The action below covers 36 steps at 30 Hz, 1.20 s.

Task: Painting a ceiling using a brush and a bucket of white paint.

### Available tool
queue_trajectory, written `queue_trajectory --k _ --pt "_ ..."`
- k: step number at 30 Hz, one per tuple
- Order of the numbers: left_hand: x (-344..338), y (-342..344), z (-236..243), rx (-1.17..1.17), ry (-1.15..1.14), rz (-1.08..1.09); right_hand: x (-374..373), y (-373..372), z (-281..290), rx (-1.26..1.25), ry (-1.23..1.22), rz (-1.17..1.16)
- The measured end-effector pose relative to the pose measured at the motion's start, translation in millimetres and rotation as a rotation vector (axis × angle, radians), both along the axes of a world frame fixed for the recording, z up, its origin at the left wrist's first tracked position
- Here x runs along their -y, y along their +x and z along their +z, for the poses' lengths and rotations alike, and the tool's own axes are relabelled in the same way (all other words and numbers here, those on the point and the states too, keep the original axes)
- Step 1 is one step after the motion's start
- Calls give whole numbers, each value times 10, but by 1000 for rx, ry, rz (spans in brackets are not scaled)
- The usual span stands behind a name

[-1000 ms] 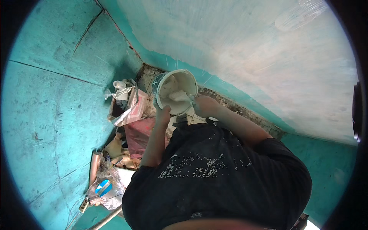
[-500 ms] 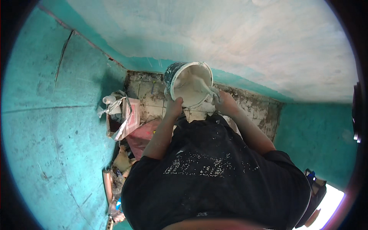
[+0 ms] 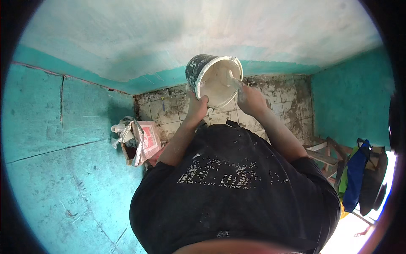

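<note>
A round dark bucket (image 3: 197,70) with a pale, paint-smeared rim is tilted toward me, and thick whitish paint (image 3: 218,91) coats its inside. My left hand (image 3: 197,106) grips its lower left rim, thumb over the edge. My right hand (image 3: 252,101) is at the right side of the rim, closed round the handle of a white-coated tool (image 3: 233,80). The tool reaches into the bucket along its right inner side. Paint covers its working end, so I cannot tell its exact kind.
Ahead rises a wall (image 3: 253,29) covered in white over teal. Dirty floor tiles (image 3: 169,118) lie below the bucket. An open carton (image 3: 149,142) with plastic wrapping stands at left. At right are a wooden frame (image 3: 323,157) and hanging clothes (image 3: 357,182).
The bucket has moved up and slightly right in view, with both hands. The tool now lies closer to the bucket's right side. My view has shifted, bringing the clothes and wooden frame in.
</note>
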<state>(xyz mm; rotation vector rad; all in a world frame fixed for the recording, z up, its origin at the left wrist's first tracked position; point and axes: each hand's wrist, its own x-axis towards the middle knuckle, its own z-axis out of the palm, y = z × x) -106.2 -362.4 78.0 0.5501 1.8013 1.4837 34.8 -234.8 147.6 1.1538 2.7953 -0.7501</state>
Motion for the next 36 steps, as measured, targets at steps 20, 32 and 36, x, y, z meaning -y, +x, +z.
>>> queue_trajectory --k 20,32,36 --pt "-206 3582 -800 -124 -25 -366 0 3694 -909 95 -317 -268" --pt "492 3705 -510 -327 -92 -183 402 3858 -1430 -788 -931 -251" --pt "744 3645 -160 -218 -199 -74 535 3570 -1457 -835 -679 -3"
